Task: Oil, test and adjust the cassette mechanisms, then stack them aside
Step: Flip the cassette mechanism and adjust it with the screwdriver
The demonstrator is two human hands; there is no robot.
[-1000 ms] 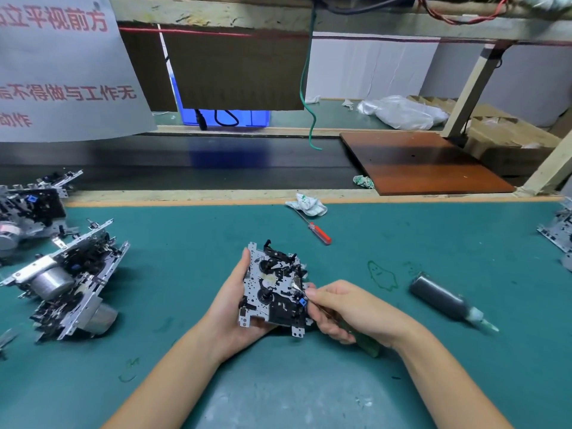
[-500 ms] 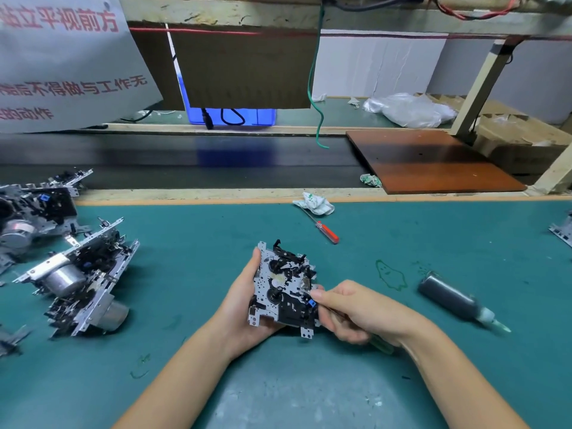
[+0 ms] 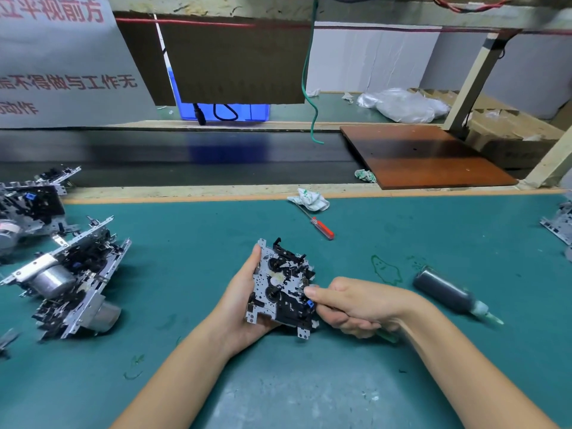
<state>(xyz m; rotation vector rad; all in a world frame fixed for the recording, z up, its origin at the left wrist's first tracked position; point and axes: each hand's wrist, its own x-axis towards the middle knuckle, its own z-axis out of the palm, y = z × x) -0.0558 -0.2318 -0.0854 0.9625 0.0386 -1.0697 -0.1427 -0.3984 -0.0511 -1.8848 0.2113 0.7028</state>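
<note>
A cassette mechanism (image 3: 280, 284), a metal plate with black plastic parts and two spindles, is tilted up over the green mat. My left hand (image 3: 244, 301) cradles it from below and the left, thumb along its left edge. My right hand (image 3: 356, 305) grips a thin tool with a green handle (image 3: 387, 335); its tip is at the mechanism's right side, hidden by my fingers. A stack of finished mechanisms (image 3: 71, 280) with silver motors lies at the left.
A dark oil bottle (image 3: 452, 297) with a pale nozzle lies on the mat at the right. A red-handled screwdriver (image 3: 322, 228) and a crumpled cloth (image 3: 309, 200) lie near the mat's far edge. More mechanisms (image 3: 28, 205) sit at far left, another (image 3: 560, 224) at far right.
My right hand with the tool has shifted slightly along the mechanism's right side. My left hand keeps the same hold on the mechanism.
</note>
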